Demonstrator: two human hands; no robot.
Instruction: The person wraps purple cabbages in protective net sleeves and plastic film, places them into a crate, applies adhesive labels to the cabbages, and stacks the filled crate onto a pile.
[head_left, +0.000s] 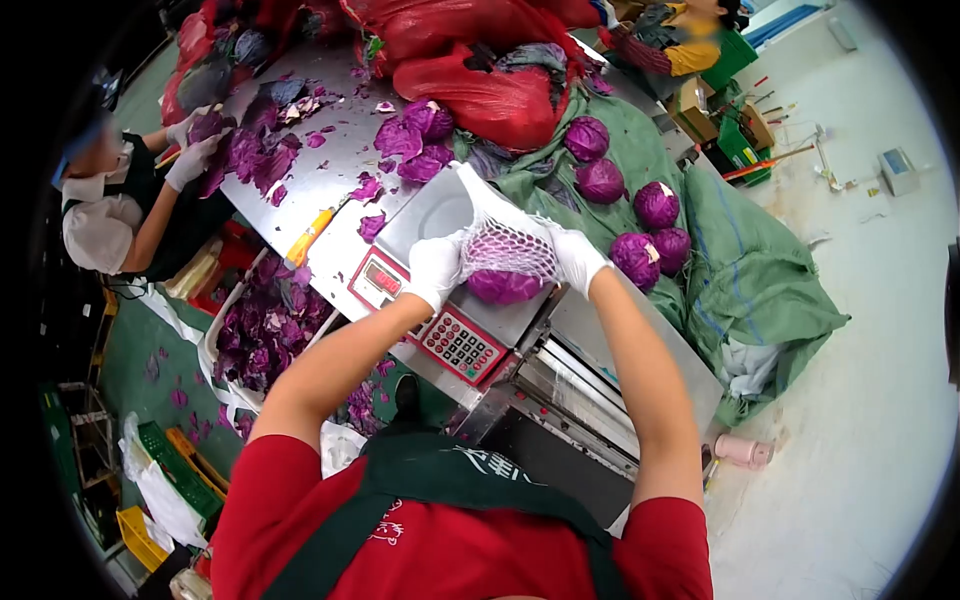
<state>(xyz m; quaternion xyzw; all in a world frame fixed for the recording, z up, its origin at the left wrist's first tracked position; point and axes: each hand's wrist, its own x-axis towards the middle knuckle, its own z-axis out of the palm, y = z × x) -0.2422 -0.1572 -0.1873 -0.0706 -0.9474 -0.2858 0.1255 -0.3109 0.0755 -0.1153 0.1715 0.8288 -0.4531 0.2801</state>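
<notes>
A red cabbage (500, 288) is partly inside a white foam net sleeve (508, 240), above the scale's steel plate (402, 228). My left hand (434, 272), in a white glove, closes on the sleeve's left edge. On the other side my right hand (577, 259), gloved too, grips its right edge. The net is stretched between both hands, and its narrow end points away from me. The cabbage's near side shows bare below the mesh. Just below my left hand are the scale's red display (382, 278) and keypad (462, 343).
Several cabbages (600, 181) lie on a green sack (640, 140) at right. Red mesh bags (480, 90) fill the far side. A knife with a yellow handle (310, 236) and loose leaves lie leftward. A co-worker (110, 215) handles leaves; another person (680, 45) is at back right.
</notes>
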